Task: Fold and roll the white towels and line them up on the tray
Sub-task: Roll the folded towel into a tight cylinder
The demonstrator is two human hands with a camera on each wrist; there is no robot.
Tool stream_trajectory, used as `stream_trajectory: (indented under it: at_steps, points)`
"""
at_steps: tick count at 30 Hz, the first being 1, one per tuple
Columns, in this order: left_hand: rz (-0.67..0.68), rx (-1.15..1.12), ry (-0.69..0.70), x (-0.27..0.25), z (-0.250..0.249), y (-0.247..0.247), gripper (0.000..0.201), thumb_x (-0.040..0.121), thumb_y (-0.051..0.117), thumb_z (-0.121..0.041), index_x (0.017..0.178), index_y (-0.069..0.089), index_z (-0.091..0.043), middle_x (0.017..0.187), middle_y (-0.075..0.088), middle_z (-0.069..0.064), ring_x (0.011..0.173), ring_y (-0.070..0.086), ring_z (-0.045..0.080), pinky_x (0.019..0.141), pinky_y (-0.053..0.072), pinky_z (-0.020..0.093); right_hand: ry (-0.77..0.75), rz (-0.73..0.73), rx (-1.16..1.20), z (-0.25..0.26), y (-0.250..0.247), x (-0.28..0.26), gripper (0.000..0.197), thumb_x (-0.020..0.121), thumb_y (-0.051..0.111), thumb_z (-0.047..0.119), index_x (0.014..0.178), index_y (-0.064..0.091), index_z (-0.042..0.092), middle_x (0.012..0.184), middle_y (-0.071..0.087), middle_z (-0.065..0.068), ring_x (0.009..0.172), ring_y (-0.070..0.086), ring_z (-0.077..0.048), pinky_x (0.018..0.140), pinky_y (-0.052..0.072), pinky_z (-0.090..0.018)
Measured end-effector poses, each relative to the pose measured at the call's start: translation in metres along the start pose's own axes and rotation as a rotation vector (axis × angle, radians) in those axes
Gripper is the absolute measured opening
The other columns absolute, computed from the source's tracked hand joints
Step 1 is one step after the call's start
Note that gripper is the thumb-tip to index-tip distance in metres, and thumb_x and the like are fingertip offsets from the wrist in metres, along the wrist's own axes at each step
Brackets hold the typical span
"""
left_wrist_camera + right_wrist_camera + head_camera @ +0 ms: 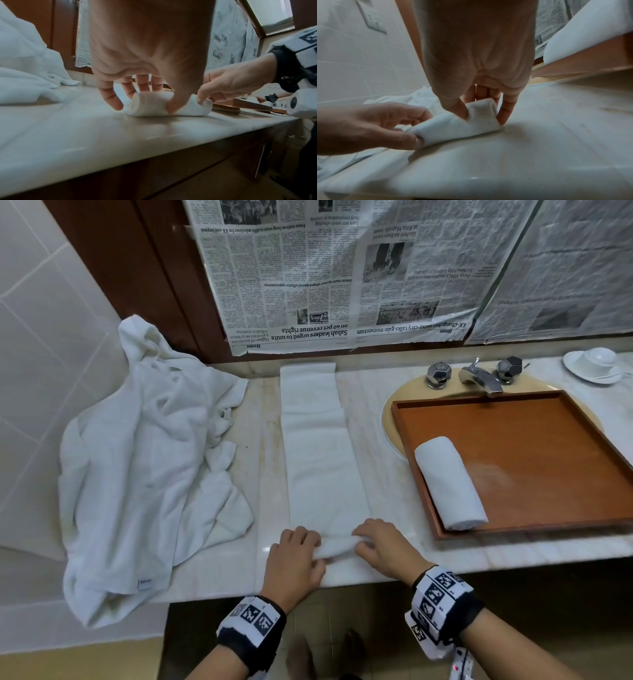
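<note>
One roll (pixel 450 482) sits on the tray (pixel 548 440), lower right; both hands (pixel 298 556) (pixel 383 546) pinch the strip (pixel 322 453), barely rolled; pile (pixel 144 457) left waits.

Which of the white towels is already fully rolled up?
The rolled towel lying on the wooden tray. The folded strip on the counter is only rolled at its near end under both hands, and the crumpled towels at left are unfolded.

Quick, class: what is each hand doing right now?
Left hand: grips the rolled end of the folded towel.
Right hand: grips the same rolled end.
</note>
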State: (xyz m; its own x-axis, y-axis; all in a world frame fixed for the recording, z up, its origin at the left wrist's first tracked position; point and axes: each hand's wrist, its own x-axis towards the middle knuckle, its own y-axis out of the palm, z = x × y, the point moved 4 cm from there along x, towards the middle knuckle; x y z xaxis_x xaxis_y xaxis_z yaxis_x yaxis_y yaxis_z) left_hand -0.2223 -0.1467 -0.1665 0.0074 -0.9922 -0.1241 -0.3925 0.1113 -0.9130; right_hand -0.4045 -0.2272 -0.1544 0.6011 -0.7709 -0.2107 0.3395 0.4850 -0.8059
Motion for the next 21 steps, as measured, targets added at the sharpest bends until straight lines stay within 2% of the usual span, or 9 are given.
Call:
stream_trajectory:
  at_steps: [2, 4, 5, 8, 10, 14, 16, 18, 21]
  points:
    - [-0.006, 0.009, -0.038, 0.000, 0.004, 0.002, 0.045, 0.084, 0.040, -0.047, 0.119, 0.057, -0.027, 0.105, 0.058, -0.008, 0.096, 0.055, 0.022, 0.067, 0.045, 0.035, 0.037, -0.001, 0.081, 0.000, -0.004, 0.000, 0.030, 0.096, 0.056, 0.023, 0.124, 0.062, 0.013, 0.118, 0.064, -0.003, 0.106, 0.057, -0.019, 0.092, 0.040, -0.025]
    - [0.017, 0.000, -0.069, 0.001, 0.006, 0.001, 0.052, 0.089, 0.037, -0.046, 0.135, 0.050, -0.026, 0.114, 0.058, -0.005, 0.103, 0.052, 0.022, 0.076, 0.048, 0.038, 0.067, -0.040, 0.153, -0.001, -0.004, -0.002, 0.026, 0.095, 0.056, 0.023, 0.120, 0.060, 0.016, 0.112, 0.065, -0.003, 0.096, 0.058, -0.018, 0.087, 0.045, -0.028]
    - [0.018, 0.002, -0.078, 0.001, 0.006, -0.001, 0.053, 0.089, 0.036, -0.045, 0.136, 0.050, -0.025, 0.115, 0.059, -0.003, 0.104, 0.051, 0.023, 0.078, 0.048, 0.038, 0.081, -0.054, 0.167, 0.000, -0.003, -0.004, 0.024, 0.095, 0.056, 0.023, 0.118, 0.058, 0.018, 0.107, 0.065, -0.004, 0.092, 0.058, -0.018, 0.085, 0.046, -0.029]
    - [-0.015, -0.049, -0.083, -0.002, 0.005, -0.003, 0.054, 0.084, 0.034, -0.048, 0.116, 0.065, -0.017, 0.101, 0.059, 0.002, 0.094, 0.054, 0.025, 0.071, 0.050, 0.037, 0.084, -0.097, 0.187, -0.001, 0.004, -0.008, 0.018, 0.094, 0.055, 0.024, 0.113, 0.057, 0.021, 0.101, 0.060, -0.004, 0.090, 0.056, -0.018, 0.083, 0.047, -0.030]
    - [-0.052, -0.109, -0.093, -0.003, 0.009, -0.002, 0.046, 0.086, 0.042, -0.047, 0.105, 0.067, -0.015, 0.100, 0.054, 0.001, 0.092, 0.053, 0.023, 0.074, 0.049, 0.033, 0.086, -0.136, 0.195, -0.002, 0.006, -0.008, 0.016, 0.095, 0.054, 0.023, 0.110, 0.056, 0.024, 0.100, 0.053, -0.001, 0.088, 0.055, -0.017, 0.080, 0.047, -0.031]
    - [-0.003, -0.250, -0.182, -0.001, 0.019, -0.004, 0.034, 0.093, 0.057, -0.042, 0.116, 0.067, -0.020, 0.104, 0.052, -0.004, 0.102, 0.054, 0.018, 0.087, 0.043, 0.027, 0.024, -0.156, 0.082, 0.001, 0.011, -0.007, 0.012, 0.097, 0.050, 0.019, 0.104, 0.059, 0.022, 0.102, 0.045, 0.004, 0.077, 0.055, -0.020, 0.070, 0.048, -0.035]
    - [0.018, -0.280, -0.214, 0.000, 0.022, -0.005, 0.035, 0.094, 0.057, -0.044, 0.120, 0.064, -0.020, 0.105, 0.054, -0.003, 0.106, 0.055, 0.019, 0.089, 0.040, 0.026, -0.044, -0.122, -0.042, 0.005, 0.009, -0.009, 0.023, 0.095, 0.044, 0.029, 0.107, 0.062, 0.019, 0.107, 0.049, 0.002, 0.086, 0.054, -0.020, 0.069, 0.047, -0.033]
    - [0.035, -0.318, -0.250, 0.002, 0.026, -0.005, 0.036, 0.095, 0.057, -0.044, 0.122, 0.061, -0.021, 0.110, 0.059, 0.000, 0.108, 0.055, 0.019, 0.088, 0.039, 0.026, -0.106, -0.064, -0.184, 0.007, 0.008, -0.012, 0.040, 0.087, 0.042, 0.042, 0.114, 0.061, 0.019, 0.113, 0.053, 0.001, 0.100, 0.052, -0.019, 0.074, 0.045, -0.031]
    - [0.006, -0.401, -0.279, 0.004, 0.028, -0.009, 0.027, 0.098, 0.054, -0.037, 0.121, 0.058, -0.023, 0.112, 0.064, 0.002, 0.106, 0.059, 0.021, 0.085, 0.039, 0.027, -0.125, 0.012, -0.322, 0.010, 0.010, -0.013, 0.042, 0.085, 0.054, 0.032, 0.124, 0.054, 0.017, 0.123, 0.051, 0.000, 0.111, 0.048, -0.022, 0.082, 0.042, -0.034]
